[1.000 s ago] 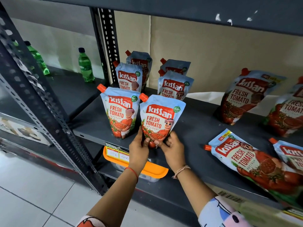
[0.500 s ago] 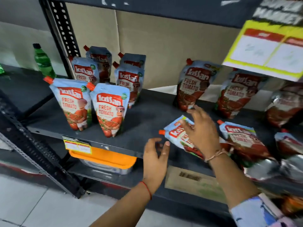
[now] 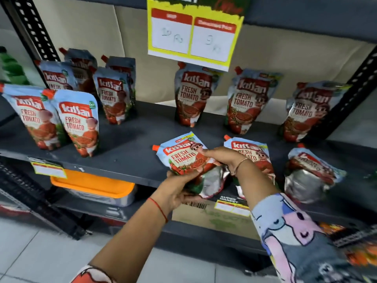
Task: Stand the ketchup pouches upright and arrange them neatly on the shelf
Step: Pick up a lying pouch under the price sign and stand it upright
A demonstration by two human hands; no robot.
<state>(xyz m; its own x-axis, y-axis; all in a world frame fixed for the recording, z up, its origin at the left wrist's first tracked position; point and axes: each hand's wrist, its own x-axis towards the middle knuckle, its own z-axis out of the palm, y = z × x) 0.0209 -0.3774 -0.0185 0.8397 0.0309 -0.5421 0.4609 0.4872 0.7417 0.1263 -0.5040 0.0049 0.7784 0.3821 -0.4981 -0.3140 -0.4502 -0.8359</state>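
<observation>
Both hands hold one ketchup pouch [image 3: 183, 158], tilted back with its silver base toward me, at the front edge of the dark shelf [image 3: 126, 160]. My left hand [image 3: 175, 190] grips its lower end from below. My right hand [image 3: 222, 156] grips its right side, thumb on the front. Two more pouches lie flat to the right [image 3: 248, 148] [image 3: 312, 170]. Several pouches stand upright at the left [image 3: 79, 127] [image 3: 30, 119] [image 3: 112, 99]. Three lean against the back wall [image 3: 191, 97] [image 3: 246, 103] [image 3: 306, 113].
A yellow price card [image 3: 193, 35] hangs from the shelf above. An orange-lidded box [image 3: 91, 184] and a cardboard carton [image 3: 204, 215] sit on the lower shelf. Perforated black uprights [image 3: 32, 29] frame the bay. A green bottle [image 3: 10, 68] stands far left. White tiled floor lies below.
My view has swung right along the shelf. Both hands left the upright pouch at the left, reached right, and have taken hold of the flat pouch, lifting its base off the shelf.
</observation>
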